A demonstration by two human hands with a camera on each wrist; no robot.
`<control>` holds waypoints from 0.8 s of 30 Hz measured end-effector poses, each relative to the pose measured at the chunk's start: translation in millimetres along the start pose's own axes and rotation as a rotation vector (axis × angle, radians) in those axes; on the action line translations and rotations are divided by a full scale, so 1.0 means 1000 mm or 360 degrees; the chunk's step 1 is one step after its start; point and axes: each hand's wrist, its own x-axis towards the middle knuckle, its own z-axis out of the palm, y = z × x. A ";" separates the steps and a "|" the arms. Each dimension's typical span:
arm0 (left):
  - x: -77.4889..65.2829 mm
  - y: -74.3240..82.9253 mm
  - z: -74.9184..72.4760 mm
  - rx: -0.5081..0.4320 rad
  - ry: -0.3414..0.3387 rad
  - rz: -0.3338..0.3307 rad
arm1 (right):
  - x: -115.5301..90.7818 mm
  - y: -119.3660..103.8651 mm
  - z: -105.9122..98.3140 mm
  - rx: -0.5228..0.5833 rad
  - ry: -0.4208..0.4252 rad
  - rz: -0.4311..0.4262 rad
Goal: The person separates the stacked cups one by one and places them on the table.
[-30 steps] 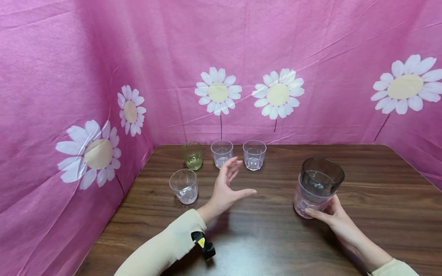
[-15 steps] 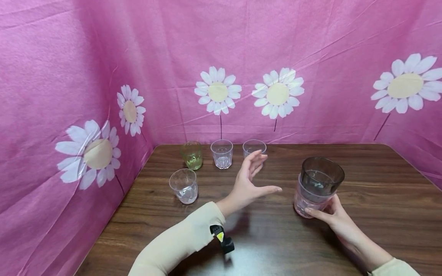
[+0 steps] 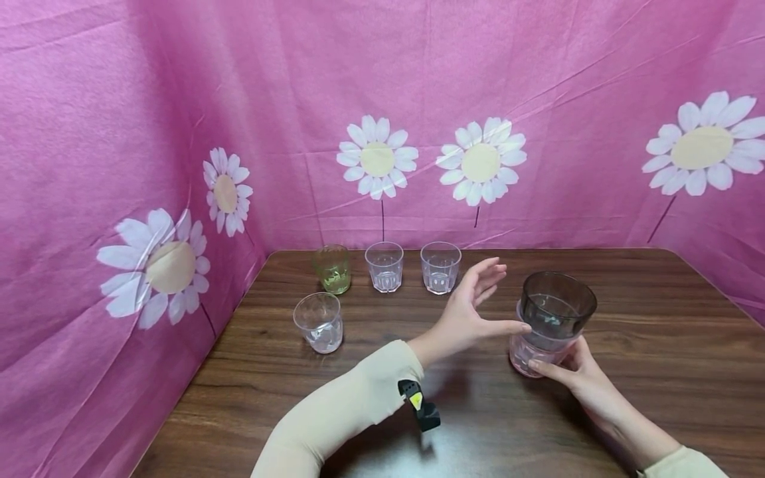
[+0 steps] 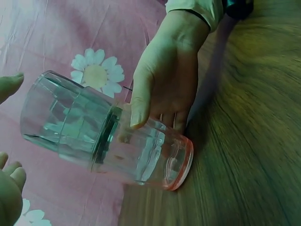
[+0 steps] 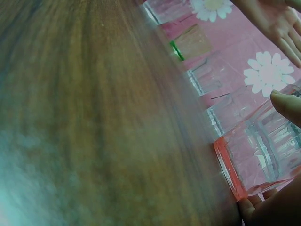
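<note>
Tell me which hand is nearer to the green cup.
Left. The left hand is to the right of the green cup and closer to the person; the right hand is farther right, gripping the pink cup.

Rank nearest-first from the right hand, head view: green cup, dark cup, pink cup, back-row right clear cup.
1. Pink cup: in the right hand.
2. Dark cup: top of the same stack.
3. Right clear cup: back row, right end.
4. Green cup: back row, left end.
</note>
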 end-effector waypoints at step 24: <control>0.018 -0.014 0.034 0.0122 -0.0087 -0.0336 | 0.001 0.001 -0.003 0.0060 -0.0056 -0.0004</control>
